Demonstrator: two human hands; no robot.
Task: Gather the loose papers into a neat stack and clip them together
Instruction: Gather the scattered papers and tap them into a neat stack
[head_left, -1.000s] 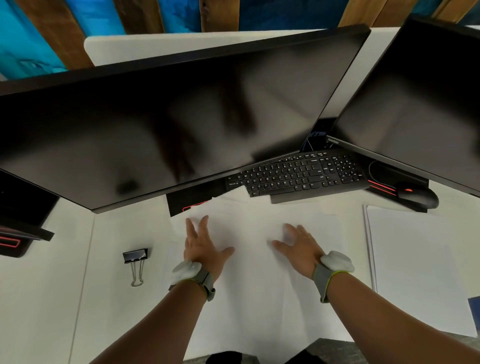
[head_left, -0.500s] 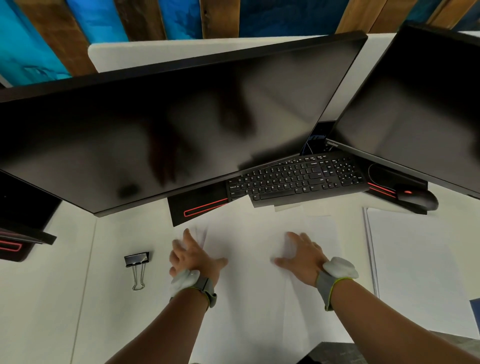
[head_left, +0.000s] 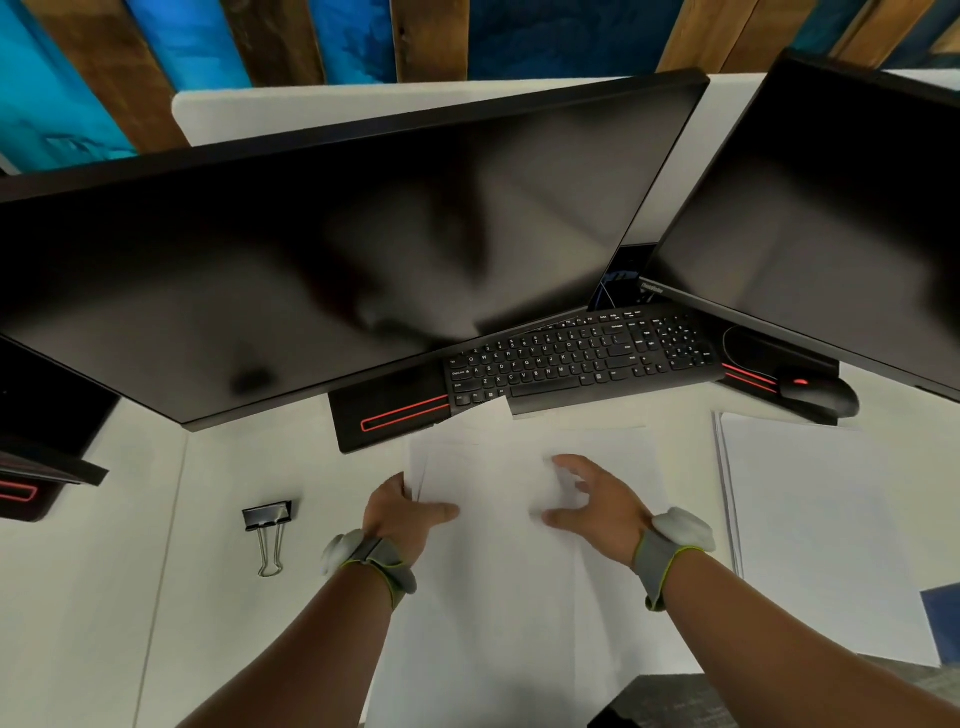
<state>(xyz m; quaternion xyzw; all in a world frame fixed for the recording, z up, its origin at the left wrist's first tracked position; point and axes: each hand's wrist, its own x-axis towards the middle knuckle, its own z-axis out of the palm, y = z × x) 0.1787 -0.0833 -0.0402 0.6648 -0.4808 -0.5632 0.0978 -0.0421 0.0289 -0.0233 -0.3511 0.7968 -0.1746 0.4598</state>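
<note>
Several loose white papers (head_left: 498, 571) lie overlapped on the white desk in front of me, their far corners fanned out near the keyboard. My left hand (head_left: 402, 512) grips the left edge of the papers, fingers under the sheets and thumb on top. My right hand (head_left: 597, 499) rests on top of the papers with its fingers spread and curled. A black binder clip (head_left: 267, 525) with wire handles lies on the desk to the left of my left hand, apart from the papers.
A black keyboard (head_left: 582, 358) sits just beyond the papers, under a large dark monitor (head_left: 322, 260). A second monitor (head_left: 831, 218) and a black mouse (head_left: 815, 395) are at the right. Another sheaf of white paper (head_left: 815, 519) lies at the right.
My left hand slid to the left edge of the papers and closed on it. The left sheets have been drawn inward, narrowing the spread. My right hand curled its fingers.
</note>
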